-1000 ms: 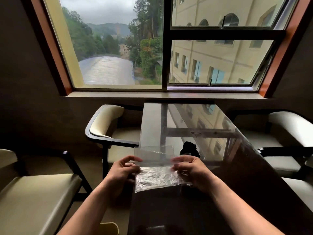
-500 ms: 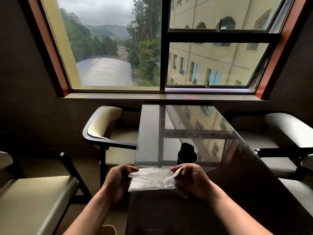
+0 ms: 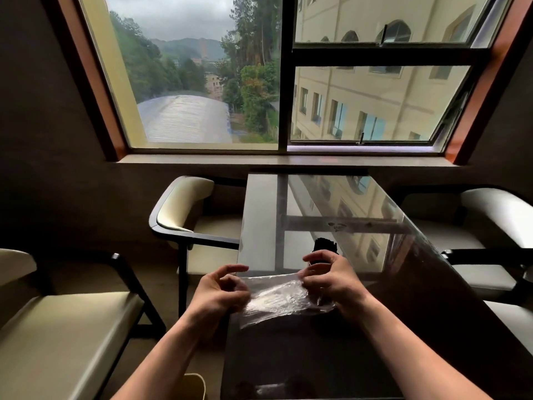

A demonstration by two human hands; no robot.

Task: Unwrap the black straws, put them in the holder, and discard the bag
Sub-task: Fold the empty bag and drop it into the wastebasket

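Bag: the clear, crumpled bag (image 3: 277, 298) looks empty and hangs stretched between both hands, just above the near edge of the bench (image 3: 375, 342)
Left hand: the left hand (image 3: 222, 293) has curled fingers (image 3: 233, 284) pinching the bag's left end, index finger lifted free
Right hand: the right hand (image 3: 331, 281) has fingers clamped on the bag's right end
Straws: the black straws (image 3: 324, 245) stand upright on the bench just behind the right hand, the holder hidden by that hand
Stage, as judged: straws housed, and only discarding the bag remains
Risk, knock-over: the right hand works very near the straws, so a careless pull could tip them over
Risk, slip: the film is thin and slick, so if one pinch loosens it may drift to the floor
Risk, missed drop: a pale container (image 3: 196, 385) shows below the bench edge, and I cannot tell whether it is a bin
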